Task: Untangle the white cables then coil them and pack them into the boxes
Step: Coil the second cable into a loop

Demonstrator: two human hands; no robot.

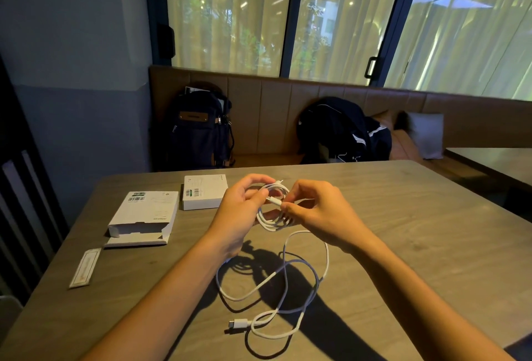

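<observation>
Curtained windows (345,15); brown bench (273,119); grey wall (72,44); wooden table (403,231)

Likely café or lounge seating area. Padded brown bench (288,107) runs along far wall, under tall dark-framed windows (291,15) with sheer curtains (230,15). Wood-grain table (403,217) near, second table (495,159) far right. Cushion (426,135), backpack (201,130) and dark bag (339,130) on bench. Grey wall (72,44) left.

1. Open white box (144,217) on the table: a barcode sticker with a green band at its far corner, the print too small to read.
2. Closed white box (205,192): a barcode and green label, the lettering unreadable.
3. Brown patch (193,116) on the backpack: the wording is illegible.
</observation>
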